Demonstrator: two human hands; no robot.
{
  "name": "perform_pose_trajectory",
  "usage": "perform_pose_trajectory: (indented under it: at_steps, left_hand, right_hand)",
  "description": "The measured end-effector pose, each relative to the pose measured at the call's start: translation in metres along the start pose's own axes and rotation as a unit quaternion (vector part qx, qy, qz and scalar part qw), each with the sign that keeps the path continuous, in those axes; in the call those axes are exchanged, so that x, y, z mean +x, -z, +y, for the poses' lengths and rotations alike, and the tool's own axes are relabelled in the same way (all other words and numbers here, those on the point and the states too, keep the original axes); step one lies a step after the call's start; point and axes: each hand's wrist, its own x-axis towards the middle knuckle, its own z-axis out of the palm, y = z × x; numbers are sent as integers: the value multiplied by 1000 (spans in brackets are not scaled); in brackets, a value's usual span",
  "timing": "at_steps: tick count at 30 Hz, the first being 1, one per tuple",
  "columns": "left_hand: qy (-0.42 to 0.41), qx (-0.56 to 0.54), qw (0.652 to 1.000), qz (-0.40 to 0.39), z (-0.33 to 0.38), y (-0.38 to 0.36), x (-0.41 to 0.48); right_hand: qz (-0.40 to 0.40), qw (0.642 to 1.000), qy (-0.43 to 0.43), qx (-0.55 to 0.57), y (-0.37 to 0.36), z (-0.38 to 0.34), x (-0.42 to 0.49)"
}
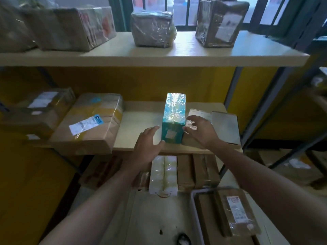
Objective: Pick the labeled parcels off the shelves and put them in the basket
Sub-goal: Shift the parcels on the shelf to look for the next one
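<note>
Two bare hands reach for a teal parcel (174, 117) standing on the middle shelf (138, 128).

The teal parcel, wrapped in shiny film with a small pale label on its near end, stands near the shelf's front edge, between the two hands. The left hand (147, 144) has a wide grip, fingers spread, its thumb tip at the parcel's lower near corner. The right hand (200, 131) also has a wide grip, fingers loosely curved just beside the parcel's right side and holding nothing, above a flat labeled parcel (223, 126). A large brown parcel (92, 124) with a white label lies further left on the same shelf. At lower right, a pale-rimmed basket (194, 209) holds a brown labeled parcel (237, 214).
</note>
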Motion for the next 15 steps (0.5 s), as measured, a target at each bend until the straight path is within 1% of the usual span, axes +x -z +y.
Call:
perform_pose_trajectory:
  at_steps: [4,6,9,12,15]
  left_hand:
    - [39,-13,999,3,-3,-18,23]
    - [49,-7,999,-5,-4,-24,34]
    - [54,-6,998,-8,-11,-30,50]
    - [61,-20,998,-1,-24,-33,56]
    - [57,-24,998,8,-43,-31,54]
  right_hand:
    - [-44,999,-20,-14,-7,18,40]
    - [-71,996,-8,-55,-15,21,57]
    - [-125,982,14,-141,-34,23,73]
    - [-159,981,22,-111,-53,22,84]
    - [-156,983,57,-80,-68,10,89]
